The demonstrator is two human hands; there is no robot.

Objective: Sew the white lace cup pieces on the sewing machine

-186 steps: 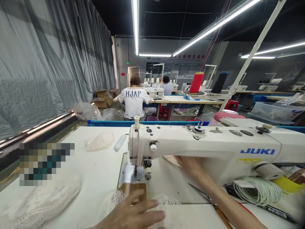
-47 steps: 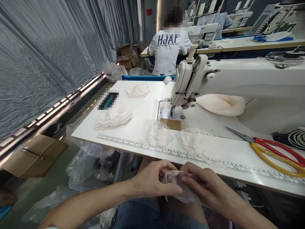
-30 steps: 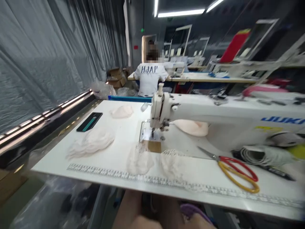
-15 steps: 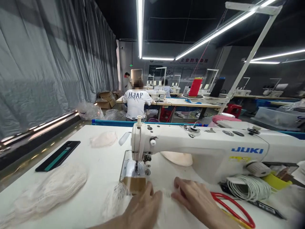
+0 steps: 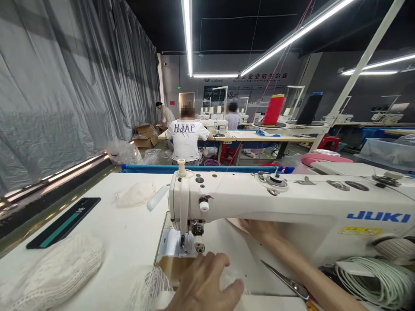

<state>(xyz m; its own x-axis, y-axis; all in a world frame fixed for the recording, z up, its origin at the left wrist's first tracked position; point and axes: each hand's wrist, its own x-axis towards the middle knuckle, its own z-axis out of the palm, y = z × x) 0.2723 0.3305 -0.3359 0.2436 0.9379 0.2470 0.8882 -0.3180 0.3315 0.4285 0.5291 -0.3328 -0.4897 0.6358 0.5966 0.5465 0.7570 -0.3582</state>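
My left hand (image 5: 207, 283) is by the front of the white sewing machine (image 5: 259, 196), its thumb and fingers spread. Beneath and beside it lies white sheer material with loose fringe threads (image 5: 151, 287). My right hand (image 5: 257, 228) reaches under the machine's arm to a cream fabric piece (image 5: 234, 223). The machine partly hides its fingers, so I cannot make out their grip. Below the right forearm lie scissors (image 5: 285, 278) with dark blades, pointing left. The needle and presser foot (image 5: 183, 242) stand over the metal plate, just beyond my left fingers.
A bundle of white lace (image 5: 61, 272), a black and green flat case (image 5: 63, 222) and a pale fabric piece (image 5: 136, 194) lie on the left. Coiled pale cord (image 5: 372, 280) is at right. Ahead, a person in a white shirt (image 5: 186, 140) sits at another table.
My right hand has left the material near my left hand and moved forward under the machine arm. My left hand's fingers have spread. The scissors' blades now show; the view has shifted.
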